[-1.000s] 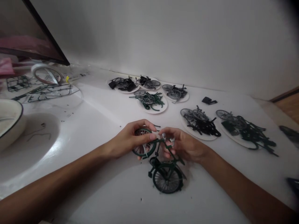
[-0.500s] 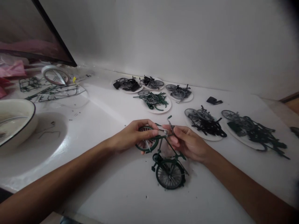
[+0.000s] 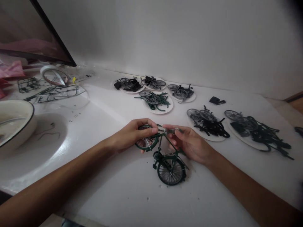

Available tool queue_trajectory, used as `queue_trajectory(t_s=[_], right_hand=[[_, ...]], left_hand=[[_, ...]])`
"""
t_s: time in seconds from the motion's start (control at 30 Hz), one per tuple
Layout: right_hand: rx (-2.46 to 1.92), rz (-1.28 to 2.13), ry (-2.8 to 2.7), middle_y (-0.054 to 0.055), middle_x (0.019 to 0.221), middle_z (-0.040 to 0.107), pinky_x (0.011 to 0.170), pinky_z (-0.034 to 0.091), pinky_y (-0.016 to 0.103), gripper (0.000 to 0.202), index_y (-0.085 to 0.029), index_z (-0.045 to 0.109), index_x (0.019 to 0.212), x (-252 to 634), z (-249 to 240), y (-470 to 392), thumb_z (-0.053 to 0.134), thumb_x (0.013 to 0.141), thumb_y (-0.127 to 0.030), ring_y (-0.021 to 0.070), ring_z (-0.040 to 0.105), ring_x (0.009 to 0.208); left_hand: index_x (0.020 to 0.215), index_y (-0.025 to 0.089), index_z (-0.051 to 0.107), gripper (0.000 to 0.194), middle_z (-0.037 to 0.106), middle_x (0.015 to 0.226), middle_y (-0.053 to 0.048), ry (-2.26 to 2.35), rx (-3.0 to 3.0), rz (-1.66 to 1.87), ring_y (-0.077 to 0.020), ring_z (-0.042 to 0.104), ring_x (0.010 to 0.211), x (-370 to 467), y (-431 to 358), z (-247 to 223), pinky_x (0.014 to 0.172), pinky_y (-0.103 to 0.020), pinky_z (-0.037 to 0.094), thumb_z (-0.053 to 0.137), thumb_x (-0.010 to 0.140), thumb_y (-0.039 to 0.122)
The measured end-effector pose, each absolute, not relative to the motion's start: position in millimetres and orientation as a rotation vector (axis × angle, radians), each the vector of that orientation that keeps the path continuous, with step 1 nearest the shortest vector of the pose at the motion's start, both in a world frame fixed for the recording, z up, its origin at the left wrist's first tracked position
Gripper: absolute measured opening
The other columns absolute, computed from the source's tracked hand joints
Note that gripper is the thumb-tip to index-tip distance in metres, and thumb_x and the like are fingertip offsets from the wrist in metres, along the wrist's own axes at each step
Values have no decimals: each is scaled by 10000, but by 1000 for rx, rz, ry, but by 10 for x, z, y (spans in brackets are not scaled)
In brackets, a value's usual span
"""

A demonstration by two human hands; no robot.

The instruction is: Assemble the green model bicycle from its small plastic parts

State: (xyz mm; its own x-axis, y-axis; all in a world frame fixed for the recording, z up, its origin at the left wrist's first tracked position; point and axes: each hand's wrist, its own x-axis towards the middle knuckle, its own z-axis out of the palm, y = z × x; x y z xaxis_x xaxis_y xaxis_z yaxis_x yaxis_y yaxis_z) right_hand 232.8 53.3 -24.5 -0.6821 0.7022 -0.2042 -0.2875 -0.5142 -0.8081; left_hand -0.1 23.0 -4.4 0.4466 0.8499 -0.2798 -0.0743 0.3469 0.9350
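A small green model bicycle (image 3: 175, 153) is between my hands, tilted, with one spoked wheel (image 3: 170, 171) low and nearest to me. My left hand (image 3: 132, 134) grips the other wheel (image 3: 146, 142) and its fork end, thumb on top. At the handlebar (image 3: 174, 130), the fingers of my right hand (image 3: 190, 140) are closed round the grey bar. Part of the handlebar and the frame's far side are hidden by my right fingers.
Paper plates with model bicycle parts (image 3: 157, 102) stand at the back and right. A black part (image 3: 216, 101) lies behind them. On the left are an enamel basin (image 3: 30, 123), a tape roll (image 3: 54, 75), part frames (image 3: 59, 94) and a screen (image 3: 56, 37).
The bicycle has moved slightly up and left with both hands. Its handlebar, which stuck up before, now lies lower and sideways between my right fingers.
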Motion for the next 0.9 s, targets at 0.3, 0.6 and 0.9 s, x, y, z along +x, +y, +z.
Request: queue_trajectory(t_s=[0.3, 0.6, 0.9], right_hand=[[-740, 2180, -1003, -7, 752, 590, 550, 481, 192, 283, -193, 764, 1081, 2312, -263, 527, 732, 854, -358, 48, 518, 572], [-731, 2167, -1060, -23, 730, 584, 585, 466, 195, 295, -195, 766, 1074, 2308, -266, 526, 764, 825, -353, 42, 503, 579], [-740, 2147, -1078, -39, 678, 539, 591, 456, 208, 252, -224, 757, 1081, 2304, -269, 517, 746, 843, -309, 58, 464, 582]], left_hand=[[972, 171, 581, 287, 485, 716, 37, 914, 1034, 720, -48, 483, 548, 26, 210, -41, 449, -141, 482, 681, 874, 422], [977, 174, 578, 285, 478, 710, 37, 909, 1052, 741, -58, 487, 553, 28, 198, -46, 448, -159, 497, 683, 872, 418], [991, 179, 569, 285, 478, 708, 39, 929, 1033, 744, -57, 479, 546, 27, 210, -62, 453, -166, 502, 682, 871, 411]])
